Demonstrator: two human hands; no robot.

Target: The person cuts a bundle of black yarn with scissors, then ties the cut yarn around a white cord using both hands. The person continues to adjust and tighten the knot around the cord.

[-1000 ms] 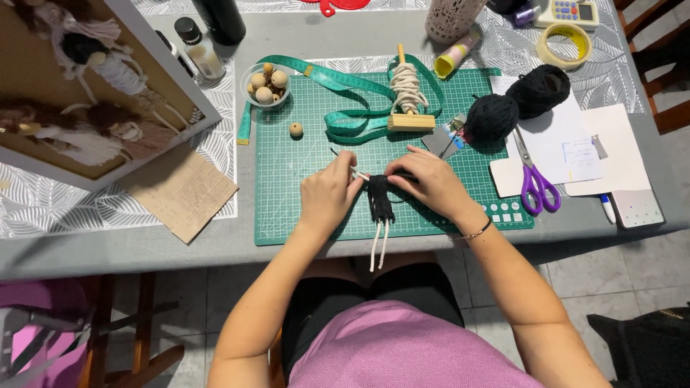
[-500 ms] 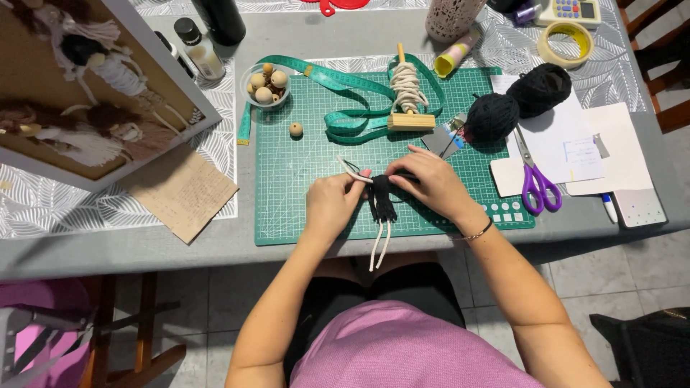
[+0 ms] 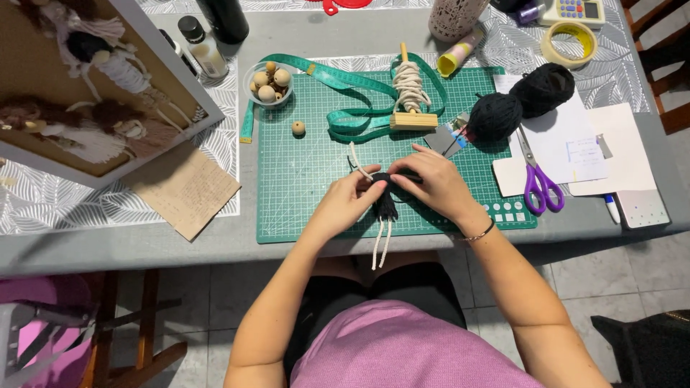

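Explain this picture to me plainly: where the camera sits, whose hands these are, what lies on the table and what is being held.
The camera is worn on a person's head and looks straight down, so both bare hands are that person's own. The left hand and right hand together pinch a small bundle of black yarn with pale cords hanging from it. It lies on a green cutting mat on a grey table. Around it lie a green measuring tape, a bowl of wooden beads, a wooden spool of pale cord, two black yarn balls, purple scissors, white papers and a framed board with yarn dolls.
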